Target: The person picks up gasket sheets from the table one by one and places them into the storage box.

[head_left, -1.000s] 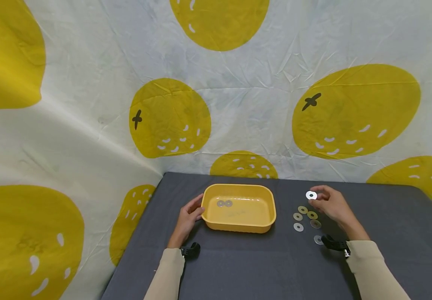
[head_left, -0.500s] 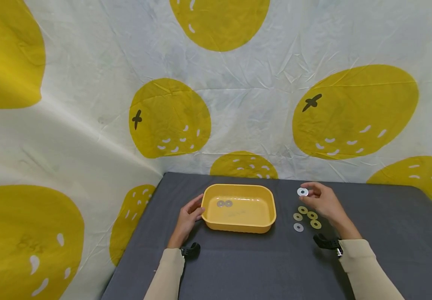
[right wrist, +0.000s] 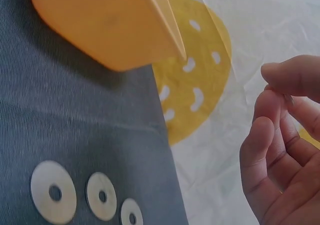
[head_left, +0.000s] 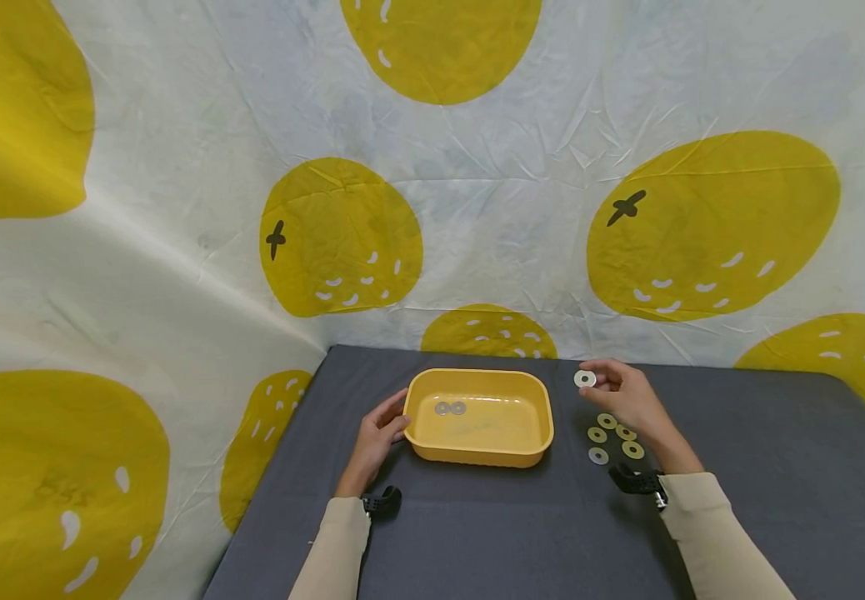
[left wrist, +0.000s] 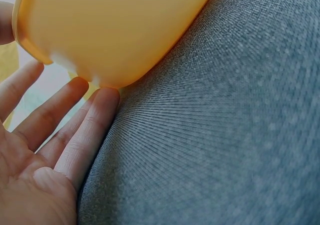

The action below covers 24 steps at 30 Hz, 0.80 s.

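Note:
A yellow tray (head_left: 477, 458) with rounded corners stands on the dark grey cloth. Two flat metal washers (head_left: 458, 408) lie inside it at the left. My left hand (head_left: 372, 442) holds the tray's left end, thumb at the rim, fingertips against the outer wall (left wrist: 115, 30). To the right of the tray, my right hand (head_left: 627, 398) pinches a washer (head_left: 585, 379) between thumb and fingertips, raised above the table. In the right wrist view the fingers (right wrist: 267, 105) mostly hide that washer. Several more washers (head_left: 607, 422) lie on the cloth below this hand, silvery and brassy in colour.
The grey cloth-covered table (head_left: 470, 533) ends at the back against a hanging white sheet (head_left: 492, 233) printed with big yellow fruit. The sheet also closes off the left side. Black wristbands (head_left: 383, 502) sit on both wrists.
My right hand has moved left toward the tray with the pinched washer, passing above the loose ones. The left hand and the tray have stayed in place.

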Tool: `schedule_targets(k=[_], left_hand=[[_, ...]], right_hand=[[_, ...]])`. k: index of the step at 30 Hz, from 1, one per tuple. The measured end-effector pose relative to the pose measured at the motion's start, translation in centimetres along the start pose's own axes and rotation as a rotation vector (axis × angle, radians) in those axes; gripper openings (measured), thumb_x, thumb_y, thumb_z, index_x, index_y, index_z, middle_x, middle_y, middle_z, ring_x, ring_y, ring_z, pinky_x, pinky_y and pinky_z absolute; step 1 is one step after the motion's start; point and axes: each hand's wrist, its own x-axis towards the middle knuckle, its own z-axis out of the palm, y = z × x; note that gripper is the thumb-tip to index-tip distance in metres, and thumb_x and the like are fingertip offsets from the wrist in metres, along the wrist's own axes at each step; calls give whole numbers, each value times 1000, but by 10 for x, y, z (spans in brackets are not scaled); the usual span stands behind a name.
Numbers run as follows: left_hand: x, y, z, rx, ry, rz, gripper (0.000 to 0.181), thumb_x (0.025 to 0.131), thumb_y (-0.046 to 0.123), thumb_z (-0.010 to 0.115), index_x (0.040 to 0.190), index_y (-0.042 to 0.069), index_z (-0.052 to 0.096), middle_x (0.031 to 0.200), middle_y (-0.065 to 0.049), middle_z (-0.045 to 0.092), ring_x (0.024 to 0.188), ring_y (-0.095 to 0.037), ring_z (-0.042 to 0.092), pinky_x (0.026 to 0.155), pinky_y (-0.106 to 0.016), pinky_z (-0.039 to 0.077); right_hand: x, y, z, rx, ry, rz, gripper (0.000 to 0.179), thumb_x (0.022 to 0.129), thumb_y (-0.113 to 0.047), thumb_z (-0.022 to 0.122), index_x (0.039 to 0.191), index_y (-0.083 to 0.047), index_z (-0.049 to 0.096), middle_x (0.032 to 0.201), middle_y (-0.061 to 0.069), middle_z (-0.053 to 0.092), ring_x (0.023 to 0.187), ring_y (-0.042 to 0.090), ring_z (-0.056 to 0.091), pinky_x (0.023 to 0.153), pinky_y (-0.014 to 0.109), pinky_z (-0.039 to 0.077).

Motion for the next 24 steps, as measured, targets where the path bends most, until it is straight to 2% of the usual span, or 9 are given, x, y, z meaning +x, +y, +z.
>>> schedule_targets(k=[5,10,15,18,24], left_hand=[[-1,0,-1,-1,-7,12,49,101,14,64,148,27,56,142,-14,63,125,-33,64,89,-32,61],[-1,-2,-1,-10,-10,13,49,101,15,64,148,27,56,141,-13,63,125,-31,65,89,-32,61],[-2,-4,-2,-7,-17,25,50,100,16,65,149,26,55,142,-14,63,123,-29,66,89,-31,61],[-2,-5,-3,-10,-23,29,50,101,15,64,149,26,55,143,-14,62,125,-31,65,89,-31,61],[0,-5,-4,-16,-17,28,50,100,15,65,148,27,56,143,-13,62,126,-32,64,90,-32,61]], right_hand=[[0,-8,9,59,-31,-8,48,97,-14,70,140,1,56,101,15,62,78,12,59,62,28,51],[3,-13,19,71,-37,-2,47,97,-13,70,140,1,57,104,17,63,78,10,59,65,26,51],[7,-17,30,86,-57,25,49,97,-15,71,141,-1,56,107,17,65,81,16,61,70,29,54],[8,-19,36,109,-73,33,49,97,-16,71,141,-2,56,107,17,66,84,24,64,73,32,55],[9,-25,47,207,-95,23,46,96,-11,71,138,1,56,104,18,68,84,24,68,74,29,59]])
